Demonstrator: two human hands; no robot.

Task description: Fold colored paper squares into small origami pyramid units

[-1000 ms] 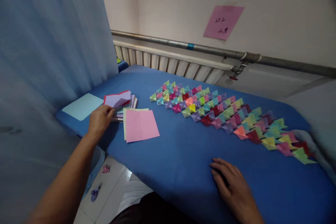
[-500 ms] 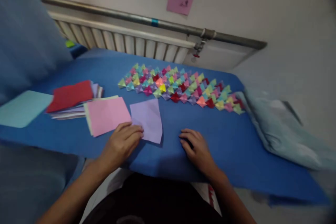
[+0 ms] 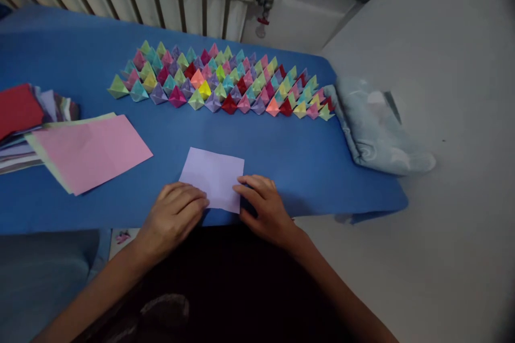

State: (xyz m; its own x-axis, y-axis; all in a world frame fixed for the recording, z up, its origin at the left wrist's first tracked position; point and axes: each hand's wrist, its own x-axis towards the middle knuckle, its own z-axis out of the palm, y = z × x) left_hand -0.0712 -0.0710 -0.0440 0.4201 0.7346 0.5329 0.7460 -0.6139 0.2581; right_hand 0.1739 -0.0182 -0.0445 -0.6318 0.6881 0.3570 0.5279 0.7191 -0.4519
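A square sheet of light purple paper point(image 3: 215, 174) lies flat near the table's front edge. My left hand point(image 3: 179, 211) covers its lower left corner, fingers close together over the paper; the thumb is hidden. My right hand point(image 3: 263, 201) is at the paper's right side, its fingertips touching that edge and its thumb and fingers apart. Beyond the sheet stand rows of small folded paper pieces point(image 3: 229, 104) with pointed tops, in many colours.
Pink paper point(image 3: 94, 147) lies over pale green sheets on the left, beside a stack topped by red paper point(image 3: 18, 110). A folded light blue blanket point(image 3: 374, 128) rests at the table's right end. A radiator point(image 3: 169, 2) and a pipe valve point(image 3: 267, 2) stand behind the blue table point(image 3: 281, 142).
The purple sheet has come away from the pink paper, towards the table's front edge and turned straighter. My right hand has moved in to its right edge. The view has shifted right and down.
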